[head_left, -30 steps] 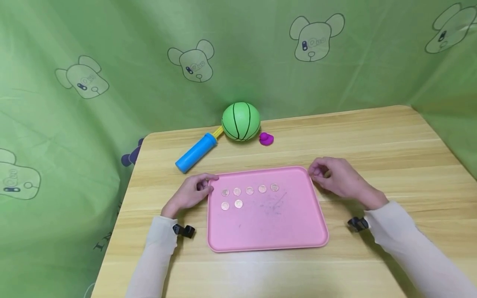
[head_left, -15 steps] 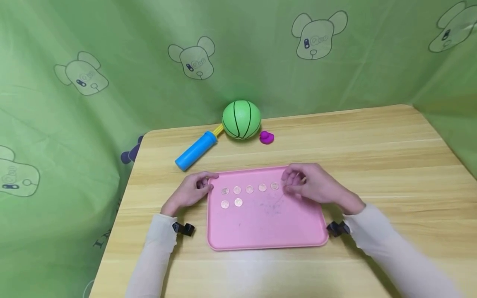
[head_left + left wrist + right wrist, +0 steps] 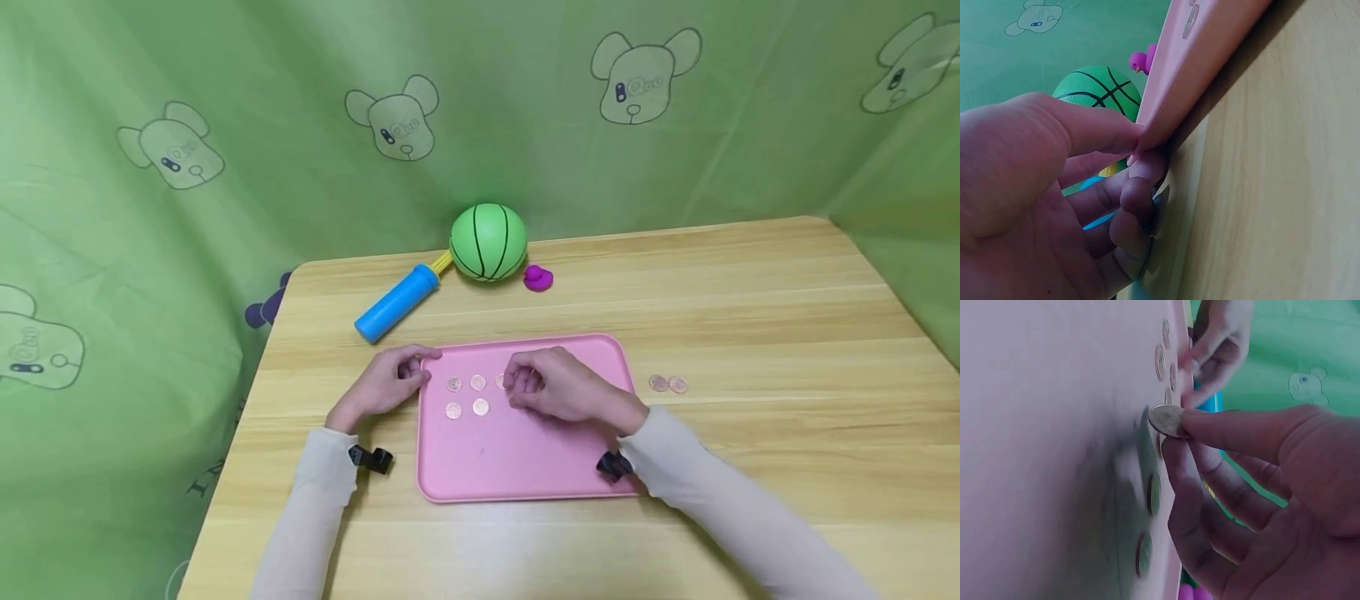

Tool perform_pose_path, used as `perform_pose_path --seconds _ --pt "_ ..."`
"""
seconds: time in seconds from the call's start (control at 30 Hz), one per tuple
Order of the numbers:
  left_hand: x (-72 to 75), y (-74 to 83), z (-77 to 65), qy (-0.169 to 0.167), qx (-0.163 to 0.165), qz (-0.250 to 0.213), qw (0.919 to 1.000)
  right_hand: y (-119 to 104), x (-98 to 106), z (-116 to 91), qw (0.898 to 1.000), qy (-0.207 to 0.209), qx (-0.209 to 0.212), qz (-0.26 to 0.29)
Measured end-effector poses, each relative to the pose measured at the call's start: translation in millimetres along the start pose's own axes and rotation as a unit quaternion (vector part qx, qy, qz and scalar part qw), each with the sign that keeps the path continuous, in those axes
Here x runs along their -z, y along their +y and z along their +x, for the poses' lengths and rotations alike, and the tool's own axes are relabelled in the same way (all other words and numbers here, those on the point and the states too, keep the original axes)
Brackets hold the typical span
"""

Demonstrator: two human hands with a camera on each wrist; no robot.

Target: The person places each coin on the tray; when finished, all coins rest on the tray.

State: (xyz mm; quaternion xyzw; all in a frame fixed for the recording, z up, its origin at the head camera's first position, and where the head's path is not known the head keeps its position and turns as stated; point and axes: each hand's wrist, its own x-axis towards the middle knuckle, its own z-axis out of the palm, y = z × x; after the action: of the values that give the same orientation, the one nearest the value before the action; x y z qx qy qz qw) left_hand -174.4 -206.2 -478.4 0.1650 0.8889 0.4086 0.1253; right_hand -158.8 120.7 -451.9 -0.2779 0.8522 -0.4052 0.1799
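Note:
A pink tray (image 3: 480,471) lies on the table with rows of small coins towards its left and far side. My left hand (image 3: 378,386) grips the tray's far left corner; in the left wrist view the thumb presses the rim from one side and a finger from the other. Over the tray, my right hand (image 3: 562,387) pinches a coin (image 3: 1166,419) between thumb and index finger, just above the surface. Two coins in the lower row, such as the outer coin (image 3: 453,411), show plainly, while the right hand covers part of the upper row.
Two more coins (image 3: 658,383) lie on the wooden table right of the tray. Behind the tray are a blue pump (image 3: 397,302), a green ball (image 3: 489,242) and a purple toy duck (image 3: 537,278). A green curtain (image 3: 525,100) hangs behind the table.
My right hand has moved left from beside the tray's right edge to over the upper row of coins, uncovering two coins on the table. The left hand stays on the corner.

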Motion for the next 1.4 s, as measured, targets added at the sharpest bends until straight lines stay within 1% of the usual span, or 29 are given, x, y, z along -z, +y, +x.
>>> perform_pose_path --seconds 0.2,0.43,0.53,0.7,0.8,1.0,1.2,1.4 --pt "0.7 1.4 -0.3 -0.001 0.004 0.003 1.0000 -6 -5 10 0.999 -0.016 -0.009 -0.043" --pt "0.4 0.1 0.6 -0.004 0.006 0.005 1.0000 -10 -7 18 0.997 -0.030 -0.023 -0.073" --pt "0.1 0.5 0.8 -0.006 0.006 0.008 0.9999 -13 -7 18 0.996 -0.028 -0.026 -0.081" --pt "0.3 0.9 1.2 -0.008 0.005 0.009 0.9999 -17 -3 16 0.996 -0.006 -0.023 -0.082" --pt "1.1 1.6 1.1 -0.009 0.007 0.006 0.9999 -21 3 11 0.997 0.008 -0.024 -0.079" --pt "2.7 1.3 0.9 -0.006 0.006 -0.003 1.0000 -18 23 0 0.997 0.027 -0.021 -0.074" --pt "2.5 1.1 1.5 -0.005 0.005 -0.004 1.0000 -12 45 -14 0.994 0.050 -0.038 -0.089" --pt "1.9 1.3 0.6 -0.007 0.008 -0.006 0.9999 -8 62 -30 0.992 0.067 -0.052 -0.092"
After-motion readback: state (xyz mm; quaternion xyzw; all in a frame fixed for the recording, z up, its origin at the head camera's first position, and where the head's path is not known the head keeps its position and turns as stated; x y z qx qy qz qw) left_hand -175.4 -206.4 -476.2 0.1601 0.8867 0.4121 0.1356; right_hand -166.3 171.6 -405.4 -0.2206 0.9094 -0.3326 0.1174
